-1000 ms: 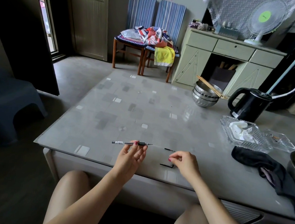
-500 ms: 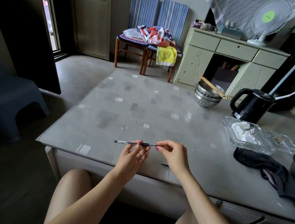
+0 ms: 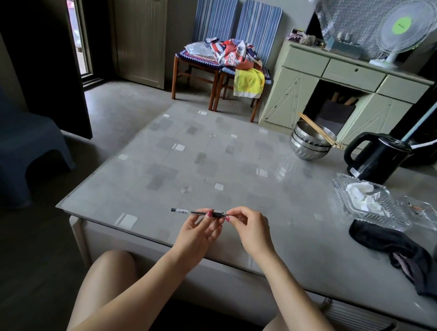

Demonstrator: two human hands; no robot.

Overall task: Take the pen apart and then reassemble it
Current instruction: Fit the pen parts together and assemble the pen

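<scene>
Fingertips of the left hand (image 3: 199, 231) pinch the pen (image 3: 198, 213) level above the near edge of the table (image 3: 212, 164), its labelled end jutting left of that grip, while the right hand (image 3: 250, 230) nips the pen's tip.

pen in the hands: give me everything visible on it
The pen is a thin dark stick held level above the table's near edge. A pale printed label and a dark end cap sit at its free left end. The left hand pinches the middle, the right hand the tip end. Finer parts are too small to tell.
</scene>
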